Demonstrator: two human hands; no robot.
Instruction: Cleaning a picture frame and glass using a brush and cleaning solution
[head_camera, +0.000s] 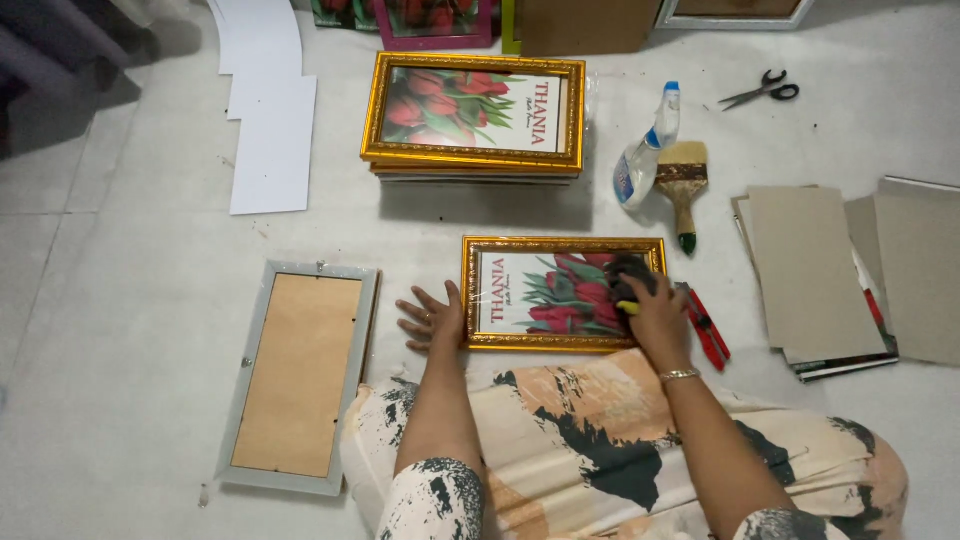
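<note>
A gold-framed picture of red tulips (545, 292) lies flat on the floor in front of me. My left hand (432, 318) rests flat with fingers spread against the frame's left edge. Over the glass at the frame's right end, my right hand (655, 310) grips a dark cloth (626, 275), pressing it onto the picture. A gold bracelet sits on my right wrist.
A silver frame (297, 375) lies face down at the left. A stack of gold frames (472, 115) sits behind. A spray bottle (643, 150), paintbrush (684, 190), scissors (760, 90), red cutter (708, 330), grey boards (810, 270) and white sheets (270, 130) surround me.
</note>
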